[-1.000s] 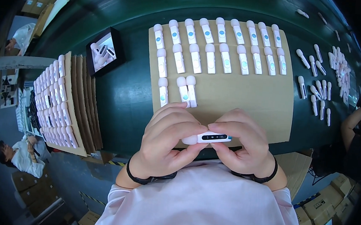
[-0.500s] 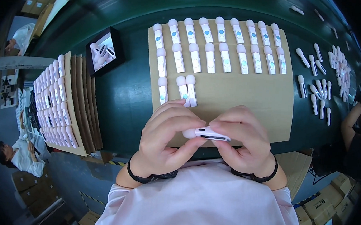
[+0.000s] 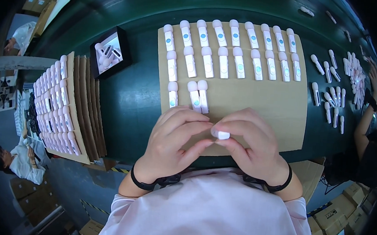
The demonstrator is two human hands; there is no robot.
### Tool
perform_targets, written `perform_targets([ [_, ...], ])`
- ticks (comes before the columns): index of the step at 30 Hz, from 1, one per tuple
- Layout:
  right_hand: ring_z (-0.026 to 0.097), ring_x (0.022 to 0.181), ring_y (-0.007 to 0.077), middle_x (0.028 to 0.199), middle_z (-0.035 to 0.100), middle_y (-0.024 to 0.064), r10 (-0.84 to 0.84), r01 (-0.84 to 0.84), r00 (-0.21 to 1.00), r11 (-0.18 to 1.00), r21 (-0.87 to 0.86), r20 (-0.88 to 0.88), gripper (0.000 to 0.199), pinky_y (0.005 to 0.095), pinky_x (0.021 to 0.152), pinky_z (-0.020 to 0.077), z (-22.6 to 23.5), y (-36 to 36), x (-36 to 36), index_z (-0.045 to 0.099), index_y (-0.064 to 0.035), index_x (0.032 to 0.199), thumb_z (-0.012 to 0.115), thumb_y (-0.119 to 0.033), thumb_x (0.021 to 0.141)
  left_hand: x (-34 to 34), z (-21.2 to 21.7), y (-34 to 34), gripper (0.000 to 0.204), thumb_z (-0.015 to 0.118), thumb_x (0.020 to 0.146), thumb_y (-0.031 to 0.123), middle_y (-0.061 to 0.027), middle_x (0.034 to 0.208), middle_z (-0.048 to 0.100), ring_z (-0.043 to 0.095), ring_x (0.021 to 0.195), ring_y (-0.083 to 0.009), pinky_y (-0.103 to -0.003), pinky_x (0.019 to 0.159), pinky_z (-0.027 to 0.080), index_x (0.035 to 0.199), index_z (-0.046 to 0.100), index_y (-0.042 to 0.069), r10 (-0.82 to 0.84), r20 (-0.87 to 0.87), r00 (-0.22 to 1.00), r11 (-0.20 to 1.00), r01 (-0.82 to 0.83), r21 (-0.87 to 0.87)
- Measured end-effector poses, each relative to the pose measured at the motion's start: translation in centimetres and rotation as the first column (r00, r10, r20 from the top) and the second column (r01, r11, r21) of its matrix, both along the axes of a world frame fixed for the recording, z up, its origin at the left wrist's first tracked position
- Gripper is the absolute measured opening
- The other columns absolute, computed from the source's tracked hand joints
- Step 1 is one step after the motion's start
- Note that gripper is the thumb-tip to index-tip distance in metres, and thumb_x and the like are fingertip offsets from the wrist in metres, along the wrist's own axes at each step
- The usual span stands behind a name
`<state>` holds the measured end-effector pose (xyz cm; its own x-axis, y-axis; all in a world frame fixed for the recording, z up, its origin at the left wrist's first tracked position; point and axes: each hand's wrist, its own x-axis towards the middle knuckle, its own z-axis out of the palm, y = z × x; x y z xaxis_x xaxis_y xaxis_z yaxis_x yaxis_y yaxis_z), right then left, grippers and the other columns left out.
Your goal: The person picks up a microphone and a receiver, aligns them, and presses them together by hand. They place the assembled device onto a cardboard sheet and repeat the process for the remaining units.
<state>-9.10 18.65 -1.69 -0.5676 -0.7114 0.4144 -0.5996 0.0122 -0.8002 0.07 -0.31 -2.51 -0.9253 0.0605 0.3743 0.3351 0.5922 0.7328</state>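
Note:
In front of my chest, the fingertips of my left hand point(image 3: 176, 136) and my right hand point(image 3: 255, 137) pinch a small wand massager point(image 3: 223, 135) between them. Its pale body is turned nearly end-on, and the fingers cover part of it. Just beyond my hands lies a tan cardboard sheet point(image 3: 264, 98) bearing rows of similar white massagers with pale pink round heads. Many show a blue or green round spot. Two of them point(image 3: 198, 96) lie side by side close to my left fingers, and a single one point(image 3: 172, 94) lies to their left.
Left of the sheet sits a black box point(image 3: 125, 54) holding several massagers. Further left, more massagers lie on stacked cardboard point(image 3: 82, 105). At the right, loose massagers point(image 3: 330, 92) and a heap point(image 3: 357, 79) cover the green table point(image 3: 138, 88), near another person's arm point(image 3: 365, 121).
Between my fingers the massager has turned from lying lengthwise to nearly end-on. Another person's hand has come into view at the right, by the heap.

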Motion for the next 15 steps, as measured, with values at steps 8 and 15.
perform_targets([
  [8, 0.062, 0.087, 0.0277, 0.101, 0.064, 0.0103, -0.126, 0.191, 0.952, 0.957, 0.218, -0.278, 0.025, 0.0351, 0.074, 0.0501, -1.3, 0.4, -1.6, 0.063, -0.0039, 0.099, 0.070, 0.000, 0.076, 0.4, -0.1, -2.2, 0.032, 0.076, 0.070, 0.010, -0.0109, 0.103, 0.062, 0.059, 0.095, -0.0320, -0.045, 0.090, 0.046, 0.099, 0.064, 0.003, 0.120, 0.012, 0.993, 0.950, -0.111, -0.291],
  [15, 0.061, 0.090, 0.0266, 0.104, 0.060, 0.0095, 0.023, 0.176, 0.912, 0.881, 0.440, -0.410, 0.028, 0.0363, 0.075, 0.0501, -0.9, 0.6, -0.8, 0.064, -0.0038, 0.101, 0.068, -0.001, 0.074, -0.4, -0.2, -2.8, 0.031, 0.076, 0.071, 0.009, -0.0115, 0.107, 0.062, 0.060, 0.100, -0.0323, -0.048, 0.095, 0.045, 0.099, 0.064, 0.004, 0.139, 0.025, 0.990, 0.931, -0.122, -0.345],
])
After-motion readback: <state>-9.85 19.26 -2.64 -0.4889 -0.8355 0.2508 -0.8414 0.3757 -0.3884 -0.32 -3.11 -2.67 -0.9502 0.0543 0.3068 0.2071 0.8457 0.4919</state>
